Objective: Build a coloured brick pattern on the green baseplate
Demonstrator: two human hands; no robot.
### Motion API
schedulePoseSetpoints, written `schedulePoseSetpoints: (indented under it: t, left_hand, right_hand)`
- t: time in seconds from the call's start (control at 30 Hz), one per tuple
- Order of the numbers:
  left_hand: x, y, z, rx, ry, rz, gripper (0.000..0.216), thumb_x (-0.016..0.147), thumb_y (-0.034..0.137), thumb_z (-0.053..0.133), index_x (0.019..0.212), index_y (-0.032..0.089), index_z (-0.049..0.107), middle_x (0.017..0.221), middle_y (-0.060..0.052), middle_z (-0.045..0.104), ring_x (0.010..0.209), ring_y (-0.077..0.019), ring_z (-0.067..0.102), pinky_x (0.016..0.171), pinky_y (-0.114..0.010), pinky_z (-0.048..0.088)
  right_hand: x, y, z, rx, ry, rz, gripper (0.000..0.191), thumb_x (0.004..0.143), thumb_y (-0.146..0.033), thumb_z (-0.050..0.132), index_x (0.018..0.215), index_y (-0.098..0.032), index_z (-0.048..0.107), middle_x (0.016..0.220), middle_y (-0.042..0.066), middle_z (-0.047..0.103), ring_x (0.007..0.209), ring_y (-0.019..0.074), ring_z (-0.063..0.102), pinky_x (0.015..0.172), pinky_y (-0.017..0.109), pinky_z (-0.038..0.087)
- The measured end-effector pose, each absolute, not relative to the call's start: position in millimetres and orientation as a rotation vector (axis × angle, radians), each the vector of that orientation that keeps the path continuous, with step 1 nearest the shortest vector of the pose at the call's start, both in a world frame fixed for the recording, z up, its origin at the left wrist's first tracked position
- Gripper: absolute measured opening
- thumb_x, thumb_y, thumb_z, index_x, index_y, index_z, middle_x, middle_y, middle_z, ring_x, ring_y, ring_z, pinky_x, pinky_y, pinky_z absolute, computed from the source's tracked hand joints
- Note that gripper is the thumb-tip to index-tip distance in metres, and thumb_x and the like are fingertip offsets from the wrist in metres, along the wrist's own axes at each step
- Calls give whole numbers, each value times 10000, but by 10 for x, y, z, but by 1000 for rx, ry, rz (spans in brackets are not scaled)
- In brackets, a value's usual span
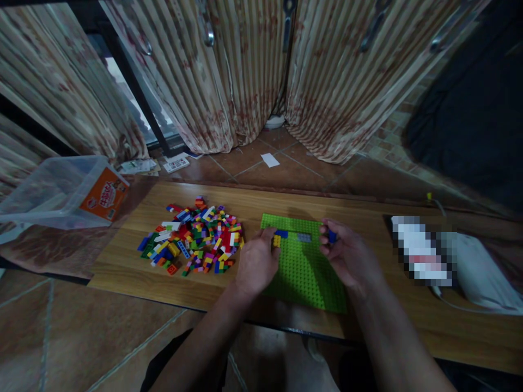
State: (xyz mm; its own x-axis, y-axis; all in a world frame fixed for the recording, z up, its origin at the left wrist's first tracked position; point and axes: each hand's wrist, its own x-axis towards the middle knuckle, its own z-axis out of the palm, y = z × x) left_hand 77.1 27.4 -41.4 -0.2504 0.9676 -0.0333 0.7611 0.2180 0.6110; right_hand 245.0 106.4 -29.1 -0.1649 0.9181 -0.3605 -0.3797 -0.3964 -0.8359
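A green studded baseplate lies on the wooden bench between my hands. My left hand is over its left edge, thumb and forefinger closed around a small yellow brick. Right by those fingertips is a blue brick near the plate's far left part. A grey brick sits on the plate further right. Above the plate's right edge, my right hand has its fingers curled around another blue brick, partly hidden by them.
Loose bricks in many colours form a pile on the bench, left of the baseplate. A clear plastic box with an orange label stands at the far left. On the right are a pixelated object, a cable and a white pouch-like item.
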Motion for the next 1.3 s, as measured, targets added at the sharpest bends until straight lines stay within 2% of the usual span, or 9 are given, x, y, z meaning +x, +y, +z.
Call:
schedulePoseSetpoints:
  t: [0.3, 0.43, 0.53, 0.6, 0.73, 0.87, 1.0, 1.17, 1.3]
  left_hand:
    - [792, 273, -412, 1595, 2112, 650, 488, 871, 155, 547, 1358, 198, 543, 1268, -73, 682, 1072, -196, 673, 970, -293, 498]
    - [797, 274, -409, 1605, 2112, 654, 493, 856, 150, 554, 1347, 197, 548, 1252, -80, 688, 1069, -209, 674, 968, -314, 501]
    - [797, 266, -405, 1607, 2104, 655, 523, 836, 132, 558, 1355, 188, 540, 1248, -82, 689, 1061, -215, 677, 965, -321, 505]
    - [787, 255, -394, 1591, 2089, 655, 555, 826, 110, 552, 1376, 181, 521, 1267, -85, 680, 1059, -213, 679, 963, -316, 509]
    - [737, 238, -364, 1508, 2050, 686, 587, 821, 48, 515, 1392, 183, 505, 1249, -79, 692, 1032, -196, 694, 976, -307, 508]
    - [688, 259, -389, 1430, 2017, 820, 531, 833, 19, 486, 1338, 166, 553, 1205, -74, 711, 1034, -181, 696, 1001, -299, 500]
    - [693, 318, -461, 1363, 1992, 944, 467, 835, 51, 537, 1278, 177, 611, 1116, -54, 743, 1020, -174, 701, 999, -293, 507]
    - [710, 392, -518, 1256, 1981, 1012, 428, 819, 74, 588, 1233, 168, 649, 976, -49, 774, 952, -173, 724, 932, -282, 541]
    - [712, 402, -515, 1242, 1998, 1026, 424, 797, 63, 604, 1206, 159, 664, 942, -56, 778, 911, -177, 734, 884, -270, 554]
  right_hand:
    - [2358, 998, -322, -1175, -891, 1655, 252, 622, -360, 796, 780, -194, 693, 653, -41, 588, 509, 72, 474, 416, 180, 348]
    - [2265, 905, -437, -1287, -1364, 1391, 225, 729, -395, 707, 842, -205, 747, 563, -45, 573, 466, 96, 451, 434, 222, 321]
    - [2203, 813, -516, -1286, -1817, 1066, 244, 826, -330, 593, 952, -219, 770, 793, 19, 730, 584, 143, 588, 558, 276, 437]
    - [2172, 760, -546, -1248, -2012, 918, 292, 862, -286, 529, 1031, -228, 760, 989, 51, 757, 715, 176, 666, 666, 309, 495]
    - [2137, 705, -576, -1195, -2253, 706, 359, 904, -238, 458, 1147, -230, 722, 1059, 74, 747, 871, 215, 702, 796, 351, 526]
    - [2115, 680, -604, -1227, -2394, 519, 387, 924, -222, 424, 1191, -224, 704, 1027, 89, 739, 834, 233, 702, 756, 367, 540]
    - [2089, 655, -608, -1277, -2452, 392, 387, 933, -226, 422, 1191, -236, 710, 1015, 89, 735, 788, 236, 702, 690, 357, 545]
    - [2053, 609, -566, -1362, -2484, 357, 394, 933, -199, 446, 1238, -259, 689, 1054, 73, 733, 808, 215, 705, 695, 325, 548]
    - [2029, 574, -553, -1436, -2497, 337, 413, 928, -179, 458, 1269, -271, 672, 1036, 66, 737, 796, 207, 707, 679, 308, 544]
